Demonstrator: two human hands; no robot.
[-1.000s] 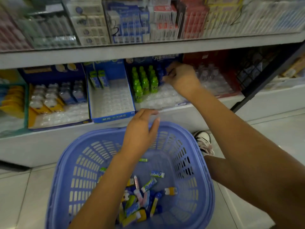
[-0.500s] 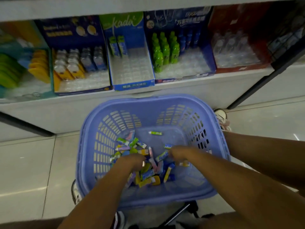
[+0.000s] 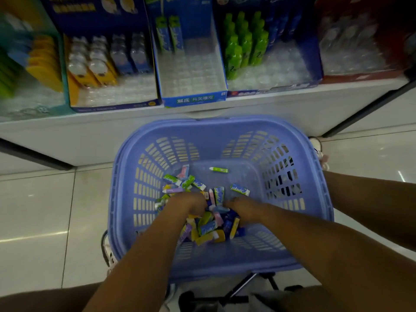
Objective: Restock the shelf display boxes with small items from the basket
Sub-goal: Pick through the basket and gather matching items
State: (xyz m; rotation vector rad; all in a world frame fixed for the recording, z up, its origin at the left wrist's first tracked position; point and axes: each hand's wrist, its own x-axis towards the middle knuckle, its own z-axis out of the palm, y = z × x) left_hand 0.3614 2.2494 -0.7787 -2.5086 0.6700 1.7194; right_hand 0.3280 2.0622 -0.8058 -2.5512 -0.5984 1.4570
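A blue-purple plastic basket [image 3: 126, 176] sits in front of me, below the shelf. A pile of small wrapped items [image 3: 209, 228] in green, blue, yellow and pink lies on its floor. One green item [image 3: 218, 169] lies apart near the far wall. My left hand [image 3: 186, 203] is pushed down into the left of the pile, knuckles up, fingers hidden among the items. My right hand [image 3: 245, 208] reaches into the right of the pile, its fingertips buried too. On the shelf, the middle blue display box [image 3: 191, 97] holds two items at its back.
A display box of green bottle-shaped items [image 3: 270, 88] stands to the right, then a red box [image 3: 360, 75]. A box with yellow and blue items [image 3: 112, 106] stands on the left. A black frame [image 3: 243, 287] shows under the basket. A shoe [image 3: 319, 149] is at the basket's right.
My right hand came down from the shelf box into the basket, and my left hand dropped from the rim into the pile. My view has tilted down and moved closer.
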